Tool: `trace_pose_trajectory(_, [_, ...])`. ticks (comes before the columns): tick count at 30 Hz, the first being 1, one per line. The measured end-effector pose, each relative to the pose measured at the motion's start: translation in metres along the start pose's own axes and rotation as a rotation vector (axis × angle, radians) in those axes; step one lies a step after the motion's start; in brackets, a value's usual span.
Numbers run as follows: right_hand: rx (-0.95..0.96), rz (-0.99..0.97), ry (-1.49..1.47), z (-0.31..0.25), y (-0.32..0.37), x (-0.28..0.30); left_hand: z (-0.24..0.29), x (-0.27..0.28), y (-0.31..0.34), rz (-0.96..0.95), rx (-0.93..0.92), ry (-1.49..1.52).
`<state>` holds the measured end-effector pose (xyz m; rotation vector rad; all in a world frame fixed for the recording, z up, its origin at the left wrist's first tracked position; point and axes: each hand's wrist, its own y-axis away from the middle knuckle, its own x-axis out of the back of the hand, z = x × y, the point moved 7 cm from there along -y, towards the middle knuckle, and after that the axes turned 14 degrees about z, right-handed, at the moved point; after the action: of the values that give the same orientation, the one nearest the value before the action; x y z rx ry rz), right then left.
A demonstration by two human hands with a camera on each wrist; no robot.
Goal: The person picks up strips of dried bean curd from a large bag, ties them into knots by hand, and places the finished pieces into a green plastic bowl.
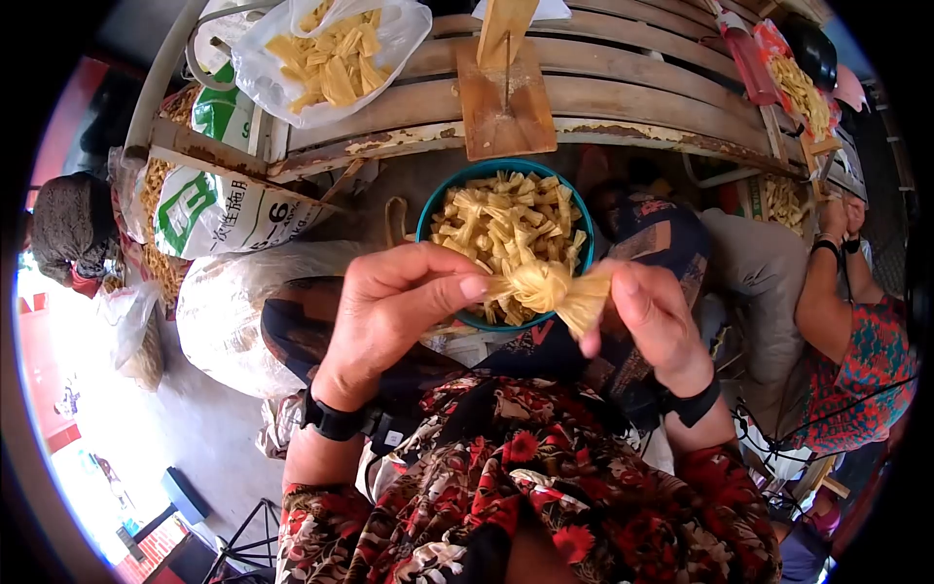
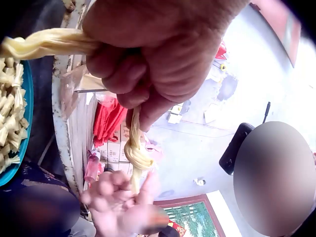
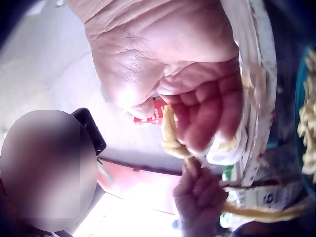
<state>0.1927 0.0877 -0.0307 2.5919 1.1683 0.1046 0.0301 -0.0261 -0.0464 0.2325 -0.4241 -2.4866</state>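
A pale yellow strip that looks like tofu skin is tied in a knot, its short end fanned out. My left hand pinches it beside the knot between thumb and forefinger. A longer tail of the strip comes out of that hand's curled fingers. At the fanned end is my right hand, fingers fairly straight and thumb apart from the strip in the right wrist view. Below both hands sits a teal bowl full of similar knotted pieces.
A slatted bench with a rusty edge stands ahead, bearing a wooden stand with an upright metal pin and a plastic bag of yellow pieces. A printed white sack lies at left. Another person sits at right.
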Motion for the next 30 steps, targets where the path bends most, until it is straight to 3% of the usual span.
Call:
trace_pose_trajectory(2, [0.097, 0.085, 0.153, 0.001, -0.015, 0.014, 0.007, -0.004, 0.0, -0.019, -0.074, 0.002])
trace_pose_trajectory(3, [-0.003, 0.054, 0.118, 0.003, -0.017, 0.016, 0.011, -0.009, 0.001, -0.043, -0.119, -0.016])
trace_pose_trajectory(6, [-0.087, -0.307, 0.113, -0.007, -0.014, -0.01, 0.027, -0.023, 0.007, -0.103, -0.291, -0.193])
trace_pose_trajectory(7, [-0.32, -0.405, 0.029, -0.005, -0.009, -0.024, 0.035, -0.027, 0.009, -0.11, -0.388, -0.231])
trace_pose_trajectory(10, [-0.573, -0.663, -0.151, 0.002, 0.0, -0.047, 0.051, -0.031, 0.014, -0.129, -0.67, -0.362])
trace_pose_trajectory(12, [-0.632, -0.669, -0.168, 0.015, 0.008, -0.05, 0.056, -0.027, 0.021, -0.145, -0.808, -0.497])
trace_pose_trajectory(14, [-0.616, -0.752, 0.065, 0.019, 0.016, -0.039, 0.058, -0.016, 0.026, -0.18, -0.903, -0.663])
trace_pose_trajectory(15, [-0.544, -0.657, -0.099, 0.019, 0.016, -0.036, 0.058, -0.004, 0.022, -0.148, -1.083, -0.698])
trace_pose_trajectory(16, [-0.502, -0.637, -0.069, 0.021, 0.006, -0.031, 0.04, 0.012, 0.0, -0.092, -0.577, -0.422])
trace_pose_trajectory(19, [-0.428, -0.483, 0.079, 0.009, -0.033, -0.017, 0.035, 0.011, -0.03, 0.04, -0.451, -0.468])
trace_pose_trajectory(21, [-0.152, -0.248, 0.21, 0.003, -0.073, -0.004, 0.028, 0.007, -0.065, 0.102, -0.268, -0.364])
trace_pose_trajectory(24, [0.137, 0.101, 0.547, -0.005, -0.126, 0.023, 0.015, 0.005, -0.118, 0.143, -0.233, -0.446])
trace_pose_trajectory(26, [0.194, 0.238, 0.668, -0.009, -0.151, 0.029, 0.021, 0.0, -0.143, 0.212, -0.315, -0.507])
trace_pose_trajectory(28, [0.47, 0.377, 0.731, -0.017, -0.167, 0.03, 0.024, -0.004, -0.163, 0.302, -0.418, -0.588])
trace_pose_trajectory(30, [0.531, 0.441, 0.936, -0.004, -0.188, 0.034, 0.02, -0.007, -0.179, 0.417, -0.545, -0.691])
